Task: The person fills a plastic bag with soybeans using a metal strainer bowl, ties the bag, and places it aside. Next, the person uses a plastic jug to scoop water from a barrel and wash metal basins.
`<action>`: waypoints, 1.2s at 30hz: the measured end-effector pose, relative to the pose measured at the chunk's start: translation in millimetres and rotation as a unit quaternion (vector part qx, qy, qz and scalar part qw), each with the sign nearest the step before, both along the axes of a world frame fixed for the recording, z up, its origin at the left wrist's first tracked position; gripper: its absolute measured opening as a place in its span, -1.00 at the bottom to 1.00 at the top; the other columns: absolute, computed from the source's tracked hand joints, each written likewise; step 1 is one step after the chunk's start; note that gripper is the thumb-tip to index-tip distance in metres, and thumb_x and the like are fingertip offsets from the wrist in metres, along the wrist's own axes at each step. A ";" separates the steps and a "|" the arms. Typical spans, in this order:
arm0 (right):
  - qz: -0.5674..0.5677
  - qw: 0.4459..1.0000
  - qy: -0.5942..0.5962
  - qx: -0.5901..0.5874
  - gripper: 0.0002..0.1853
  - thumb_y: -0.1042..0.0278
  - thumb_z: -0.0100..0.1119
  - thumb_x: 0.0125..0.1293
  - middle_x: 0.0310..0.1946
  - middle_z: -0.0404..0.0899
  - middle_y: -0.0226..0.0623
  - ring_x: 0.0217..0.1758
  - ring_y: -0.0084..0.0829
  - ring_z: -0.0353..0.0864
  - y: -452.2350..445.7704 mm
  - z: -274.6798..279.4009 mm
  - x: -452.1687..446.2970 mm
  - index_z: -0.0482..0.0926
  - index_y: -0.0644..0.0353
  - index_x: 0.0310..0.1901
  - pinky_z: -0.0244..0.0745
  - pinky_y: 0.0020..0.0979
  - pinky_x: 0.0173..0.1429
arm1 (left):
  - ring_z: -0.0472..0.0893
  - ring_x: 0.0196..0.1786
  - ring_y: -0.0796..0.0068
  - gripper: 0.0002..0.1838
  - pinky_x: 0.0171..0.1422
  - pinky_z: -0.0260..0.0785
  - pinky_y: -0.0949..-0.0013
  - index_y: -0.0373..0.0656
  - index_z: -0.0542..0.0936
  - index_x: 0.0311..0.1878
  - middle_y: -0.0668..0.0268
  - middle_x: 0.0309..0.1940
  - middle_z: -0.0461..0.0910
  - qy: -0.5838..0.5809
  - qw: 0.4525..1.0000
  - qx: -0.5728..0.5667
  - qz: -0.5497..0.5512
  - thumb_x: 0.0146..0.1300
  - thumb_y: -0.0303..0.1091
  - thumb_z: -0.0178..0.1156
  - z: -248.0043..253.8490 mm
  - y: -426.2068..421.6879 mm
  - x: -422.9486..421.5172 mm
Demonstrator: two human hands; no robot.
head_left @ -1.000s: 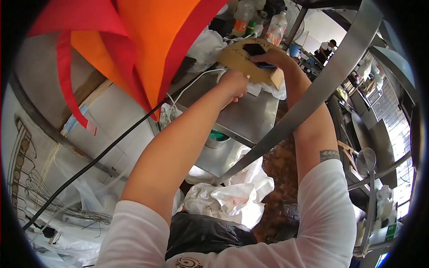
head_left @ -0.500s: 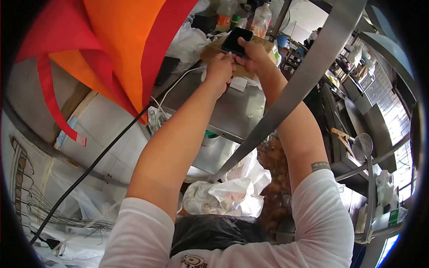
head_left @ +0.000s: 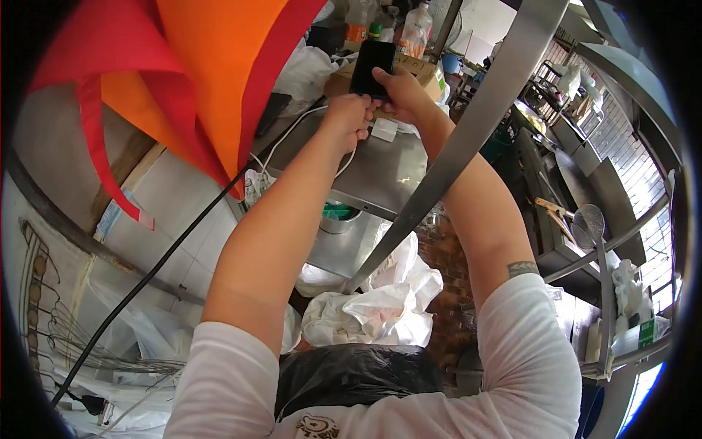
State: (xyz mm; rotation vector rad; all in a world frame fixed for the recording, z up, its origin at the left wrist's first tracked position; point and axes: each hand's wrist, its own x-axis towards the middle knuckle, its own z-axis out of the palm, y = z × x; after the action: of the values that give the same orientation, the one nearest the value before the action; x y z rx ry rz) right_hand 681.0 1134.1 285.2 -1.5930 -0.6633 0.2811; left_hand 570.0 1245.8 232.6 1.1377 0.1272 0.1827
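A black smartphone (head_left: 374, 67) is upright in my right hand (head_left: 406, 92), its dark screen facing me and the thumb lying across the edge. My left hand (head_left: 346, 119) is closed at the phone's bottom edge, with the white charging cable (head_left: 287, 136) running into it from the left. The fingers hide the cable's end, so I cannot tell whether it is plugged in. Just below the hands, a white square charger block (head_left: 385, 129) lies on the steel table (head_left: 387, 174). Behind the phone stands a cardboard box (head_left: 420, 71).
A slanted metal post (head_left: 461, 154) crosses in front of my right forearm. Red and orange cloth (head_left: 212, 66) hangs at left, near a black cable (head_left: 146, 282). White bags (head_left: 373, 314) lie below. A skimmer (head_left: 587, 225) hangs at right; plastic bottles (head_left: 417, 29) stand behind.
The phone has turned more upright, with its screen facing me. Both hands have shifted slightly left, and a loop of white cable now hangs below my left hand.
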 end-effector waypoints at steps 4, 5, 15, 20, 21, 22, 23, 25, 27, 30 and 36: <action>0.016 0.996 0.080 -0.035 -0.73 0.14 0.17 0.57 -0.40 0.62 -0.22 -0.50 -0.40 0.61 -9.1 1.4 2.6 0.53 0.22 -0.02 0.37 -0.45 -0.57 | 0.43 -0.55 0.47 -0.75 -0.44 0.30 0.28 -0.11 0.63 -0.14 0.40 -0.44 0.54 0.017 0.998 0.054 0.030 0.51 -0.13 0.15 0.1 0.6 -0.6; -0.019 0.994 0.097 -0.049 -0.72 0.15 0.13 0.60 -0.34 0.63 -0.19 -0.43 -0.35 0.67 -7.7 1.8 4.1 0.51 0.23 0.02 0.46 -0.42 -0.53 | 0.54 -0.41 0.26 -0.73 -0.28 0.40 0.15 -0.17 0.63 -0.08 0.27 -0.35 0.60 0.014 0.943 0.302 0.137 0.48 -0.14 0.18 3.0 0.3 0.0; -0.184 0.953 -0.056 0.232 -0.77 0.28 0.19 0.51 -0.28 0.70 -0.30 -0.30 -0.50 0.69 -90.5 -49.6 -40.7 0.64 0.31 -0.08 0.61 -0.40 -0.17 | 0.61 0.03 -0.17 -0.72 0.18 0.45 -0.03 -0.34 0.63 -0.01 -0.10 -0.09 0.65 -0.309 0.746 0.502 0.310 0.39 -0.30 0.26 12.1 -82.1 -101.4; -0.258 0.953 -0.155 -0.023 -0.65 0.28 0.07 0.59 -0.63 0.46 -0.40 -0.56 -0.58 0.47 -222.1 -145.5 -210.2 0.57 0.24 -0.40 0.33 -0.47 -0.43 | 0.66 -0.09 -0.08 -0.84 0.01 0.51 0.06 -0.24 0.62 -0.03 0.02 -0.15 0.67 -0.265 0.804 0.483 0.224 0.40 -0.40 0.22 -40.4 -97.8 -169.3; -0.280 0.941 -0.185 -0.048 -0.65 0.31 0.08 0.58 -0.63 0.47 -0.34 -0.54 -0.53 0.50 -254.8 -200.1 -231.8 0.56 0.27 -0.42 0.40 -0.38 -0.41 | 0.67 -0.14 -0.03 -0.82 -0.02 0.52 0.09 -0.24 0.63 0.00 0.03 -0.18 0.67 -0.265 0.803 0.489 0.214 0.41 -0.41 0.23 -53.2 -102.0 -185.5; -0.261 0.942 -0.172 -0.120 -0.73 0.34 0.10 0.57 -0.52 0.55 -0.40 -0.53 -0.61 0.48 -293.8 -247.7 -265.0 0.57 0.24 -0.35 0.41 -0.43 -0.44 | 0.67 -0.18 0.01 -0.81 -0.05 0.52 0.12 -0.25 0.63 0.02 0.04 -0.21 0.67 -0.268 0.802 0.494 0.203 0.41 -0.41 0.24 -66.6 -108.6 -202.5; -0.241 0.944 -0.112 -0.196 -0.73 0.36 0.10 0.56 -0.50 0.58 -0.33 -0.48 -0.56 0.56 -324.7 -269.0 -313.0 0.62 0.27 -0.34 0.48 -0.41 -0.40 | 0.67 -0.19 0.00 -0.78 -0.08 0.53 0.10 -0.27 0.62 0.04 0.05 -0.23 0.67 -0.265 0.798 0.499 0.209 0.41 -0.38 0.25 -81.3 -118.4 -222.1; -0.158 0.905 -0.121 -0.377 -0.80 0.31 0.16 0.46 -0.27 0.73 -0.03 -0.24 -0.08 0.77 -401.6 -334.4 -394.9 0.73 0.21 -0.13 0.65 -0.13 -0.15 | 0.67 -0.27 0.06 -0.71 -0.16 0.54 0.10 -0.29 0.61 0.10 0.08 -0.26 0.67 -0.232 0.811 0.503 0.187 0.41 -0.35 0.30 -123.2 -137.1 -262.1; 0.021 0.840 -0.007 -0.543 -0.69 0.11 0.16 0.44 -0.11 0.73 0.02 0.06 0.04 0.72 -470.9 -355.8 -470.2 0.72 0.14 -0.02 0.58 0.03 0.17 | 0.65 -0.35 0.17 -0.73 -0.21 0.52 0.20 -0.31 0.62 0.04 0.11 -0.32 0.65 -0.153 0.839 0.500 0.152 0.41 -0.32 0.31 -169.4 -158.5 -301.1; 0.059 0.731 0.169 -0.659 -0.61 0.02 0.17 0.42 0.04 0.72 0.01 0.13 0.06 0.70 -558.4 -368.9 -576.0 0.72 0.09 0.08 0.56 0.01 0.23 | 0.63 -0.40 0.33 -0.74 -0.24 0.49 0.25 -0.29 0.62 -0.02 0.16 -0.41 0.65 -0.047 0.879 0.475 -0.007 0.42 -0.27 0.32 -222.9 -202.3 -362.5; -0.191 0.751 0.333 -0.538 -0.59 0.02 0.24 0.38 -0.02 0.76 0.00 0.11 0.02 0.73 -686.6 -405.7 -767.3 0.74 0.09 0.09 0.59 -0.03 0.20 | 0.54 -0.49 0.42 -0.60 -0.34 0.41 0.31 -0.25 0.62 0.00 0.27 -0.54 0.55 -0.099 0.832 0.431 -0.336 0.35 -0.11 0.43 -182.1 -375.0 -450.3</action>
State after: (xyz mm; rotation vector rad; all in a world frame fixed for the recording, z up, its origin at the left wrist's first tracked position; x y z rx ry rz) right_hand -86.2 447.5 -120.4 -2.4364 0.5377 0.9914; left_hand 119.8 870.8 50.5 1.9815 -0.6072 -0.3141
